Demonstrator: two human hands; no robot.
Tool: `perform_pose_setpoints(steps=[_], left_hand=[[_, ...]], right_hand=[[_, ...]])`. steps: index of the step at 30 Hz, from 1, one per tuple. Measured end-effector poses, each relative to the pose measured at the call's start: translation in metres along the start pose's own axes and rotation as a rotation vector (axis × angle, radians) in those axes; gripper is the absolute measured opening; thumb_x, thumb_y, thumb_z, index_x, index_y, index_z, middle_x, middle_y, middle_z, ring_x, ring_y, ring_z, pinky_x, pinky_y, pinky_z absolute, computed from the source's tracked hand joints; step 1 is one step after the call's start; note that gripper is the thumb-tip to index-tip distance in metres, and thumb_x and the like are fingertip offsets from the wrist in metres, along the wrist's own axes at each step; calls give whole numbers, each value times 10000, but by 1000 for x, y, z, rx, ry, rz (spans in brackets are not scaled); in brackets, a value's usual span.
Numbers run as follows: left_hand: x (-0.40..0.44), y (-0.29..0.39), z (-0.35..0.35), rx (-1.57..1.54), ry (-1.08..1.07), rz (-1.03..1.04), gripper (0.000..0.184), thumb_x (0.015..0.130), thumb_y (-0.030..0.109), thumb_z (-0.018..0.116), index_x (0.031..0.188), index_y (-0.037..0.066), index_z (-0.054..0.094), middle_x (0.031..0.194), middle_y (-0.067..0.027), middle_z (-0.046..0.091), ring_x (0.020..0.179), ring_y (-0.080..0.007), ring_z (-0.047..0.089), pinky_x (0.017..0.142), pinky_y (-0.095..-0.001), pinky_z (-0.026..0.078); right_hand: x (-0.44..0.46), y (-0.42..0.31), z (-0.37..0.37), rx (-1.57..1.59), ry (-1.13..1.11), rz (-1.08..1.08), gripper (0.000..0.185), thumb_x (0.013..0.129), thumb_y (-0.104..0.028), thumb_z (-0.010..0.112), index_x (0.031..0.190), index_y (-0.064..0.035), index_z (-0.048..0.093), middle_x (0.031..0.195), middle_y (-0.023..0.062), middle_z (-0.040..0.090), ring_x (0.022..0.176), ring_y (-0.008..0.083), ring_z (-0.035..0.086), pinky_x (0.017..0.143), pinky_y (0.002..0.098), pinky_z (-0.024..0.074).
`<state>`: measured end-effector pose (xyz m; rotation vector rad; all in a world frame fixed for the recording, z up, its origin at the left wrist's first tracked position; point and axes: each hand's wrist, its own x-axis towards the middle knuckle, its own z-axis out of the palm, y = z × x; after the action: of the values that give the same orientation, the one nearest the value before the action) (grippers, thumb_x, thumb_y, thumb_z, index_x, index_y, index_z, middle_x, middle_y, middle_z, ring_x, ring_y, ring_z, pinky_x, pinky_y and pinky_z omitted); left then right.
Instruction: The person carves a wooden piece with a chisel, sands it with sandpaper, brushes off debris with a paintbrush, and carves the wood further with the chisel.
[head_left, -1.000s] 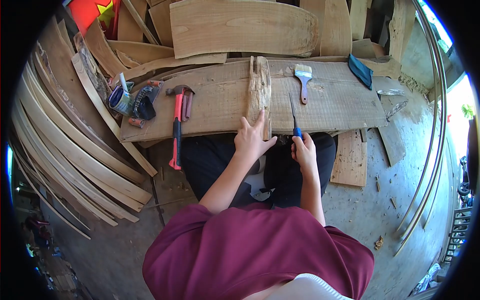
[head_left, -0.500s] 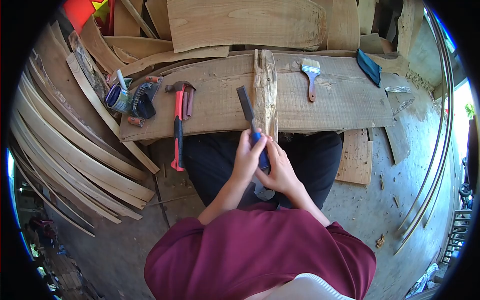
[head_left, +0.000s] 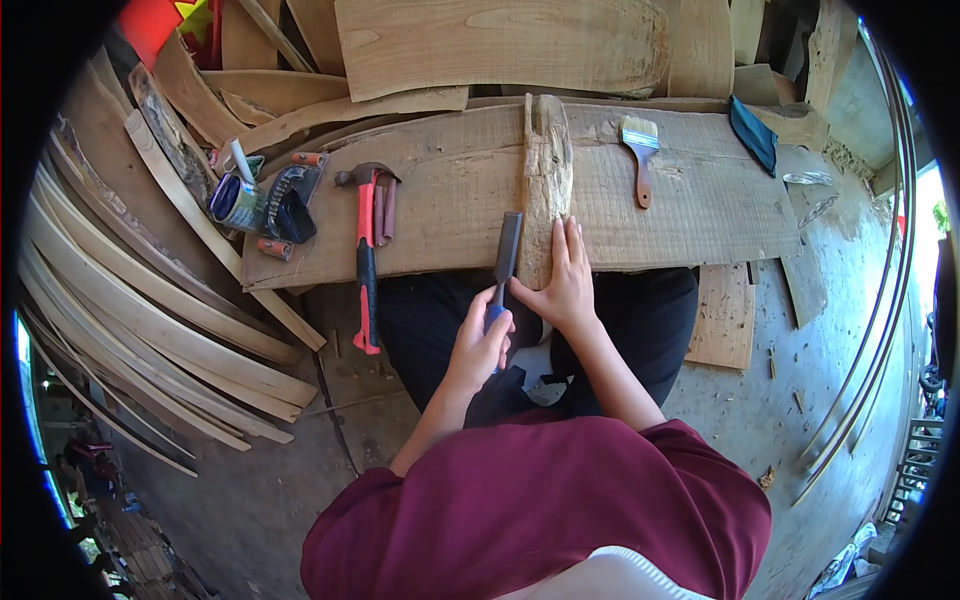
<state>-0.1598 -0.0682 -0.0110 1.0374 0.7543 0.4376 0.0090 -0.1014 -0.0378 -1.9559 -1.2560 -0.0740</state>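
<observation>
So the left hand point(head_left: 480, 345) is wrapped around the blue handle of a chisel point(head_left: 509, 248), blade pointing away from the body and sitting just left of a rough, worn-looking wood piece point(head_left: 548, 150). That piece lies crosswise on a wide plank point(head_left: 450, 200) over the person's lap, running from near its back edge to its front edge. The right hand point(head_left: 568, 290) isn't gripping a tool; it's spread out on the near end of the rough piece, fingers along the right side and thumb stuck out to the left. The thumb tip is right by the chisel, but honestly I can't tell from this angle if they touch. Over to the right on the plank there's a paintbrush point(head_left: 642, 160), bristles away from the person, and a teal cloth point(head_left: 754, 135) near the far right corner. On the left, a red and black hammer point(head_left: 366, 260) has its head on the plank and its handle poking past the front edge, with reddish-brown sticks point(head_left: 385, 215) right beside it. Curved wood strips point(head_left: 160, 320) are piled further left.
</observation>
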Motion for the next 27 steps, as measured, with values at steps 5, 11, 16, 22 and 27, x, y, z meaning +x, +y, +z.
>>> perform_pose_setpoints(steps=[5, 11, 16, 22, 27], left_hand=[[4, 4, -7, 402, 75, 228, 520, 878, 69, 578, 1353, 33, 370, 827, -52, 590, 703, -96, 580, 571, -244, 472], [25, 26, -9, 659, 177, 465, 597, 777, -6, 554, 1349, 0, 382, 960, -142, 613, 845, -222, 613, 784, -316, 490], [58, 77, 3, 525, 95, 344, 607, 819, 12, 554, 1393, 25, 358, 1049, -117, 611, 757, -163, 607, 636, -291, 513], [119, 113, 21, 731, 57, 289, 513, 891, 127, 546, 1364, -14, 408, 875, -111, 624, 543, -163, 578, 499, -318, 494], [148, 119, 40, 882, 67, 252, 510, 926, 135, 521, 1394, -14, 381, 834, -98, 611, 485, -124, 505, 416, -291, 443]], right_hand=[[5, 0, 4, -36, -1, 4, 1019, 625, -439, 786, 1385, 65, 330, 1417, 326, 311, 1317, 451, 335, 1081, 465, 309], [29, 15, 15, 73, 52, 4, 1005, 587, -445, 824, 1356, 47, 403, 1403, 297, 363, 1309, 407, 375, 1067, 428, 349], [52, 23, 23, 171, -12, 62, 1134, 554, -506, 837, 1394, 59, 328, 1429, 324, 293, 1342, 456, 287, 1098, 465, 288], [47, 41, 18, 277, -81, -166, 1125, 571, -497, 844, 1428, -2, 312, 1464, 308, 241, 1371, 460, 227, 1107, 472, 265], [45, 31, 19, 260, -29, -149, 926, 583, -471, 852, 1349, -107, 480, 1429, 283, 334, 1339, 440, 317, 1078, 465, 322]])
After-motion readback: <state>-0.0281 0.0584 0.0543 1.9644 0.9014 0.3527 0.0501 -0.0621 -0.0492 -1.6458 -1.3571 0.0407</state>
